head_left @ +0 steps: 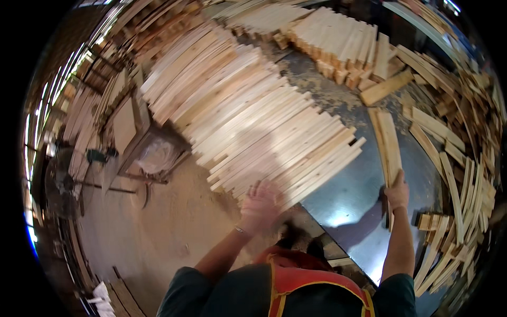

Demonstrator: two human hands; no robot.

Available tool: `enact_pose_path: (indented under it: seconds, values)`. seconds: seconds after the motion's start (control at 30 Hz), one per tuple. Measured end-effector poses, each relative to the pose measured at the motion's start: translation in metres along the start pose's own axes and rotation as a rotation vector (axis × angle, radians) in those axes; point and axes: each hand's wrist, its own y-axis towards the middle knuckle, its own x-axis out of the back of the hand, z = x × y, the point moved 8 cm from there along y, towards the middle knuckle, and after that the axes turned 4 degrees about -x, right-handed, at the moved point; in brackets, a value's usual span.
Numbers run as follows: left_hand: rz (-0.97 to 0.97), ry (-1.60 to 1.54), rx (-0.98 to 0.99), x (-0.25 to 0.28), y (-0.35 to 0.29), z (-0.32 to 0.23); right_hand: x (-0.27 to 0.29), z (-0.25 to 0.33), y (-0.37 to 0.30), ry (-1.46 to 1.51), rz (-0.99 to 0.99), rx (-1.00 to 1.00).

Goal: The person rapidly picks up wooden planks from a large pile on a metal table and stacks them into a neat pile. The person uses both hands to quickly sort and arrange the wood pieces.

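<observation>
My right hand (397, 191) is closed round the near end of a wooden board (390, 140), which points away from me over a dark metal surface (338, 195). A narrower strip runs along the board's left side; I cannot tell whether it is a separate piece. My left hand (262, 203), slightly blurred, has its fingers stretched out and the thumb apart. It is over the near ends of a wide row of pale wooden slats (264, 119), laid side by side; whether it touches them I cannot tell. Nothing shows in its grasp.
A stack of pale boards (335, 37) stands beyond the metal surface. Loose offcuts (465, 190) heap up along the right. A standing fan (66, 182) and a wooden stand (140, 137) are at left. Brown floor (153, 227) spreads below the slats.
</observation>
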Motion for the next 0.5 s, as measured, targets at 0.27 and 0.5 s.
enact_pose_path:
  seconds: [0.27,0.5]
  values:
    - [-0.779,-0.923,1.100,-0.043,-0.128,0.191,-0.084,0.008,-0.158,1.245,0.261,-0.122]
    - [-0.620,-2.293,1.130,-0.107,-0.068,0.118,-0.130,0.169,-0.213,0.919,0.775,-0.009]
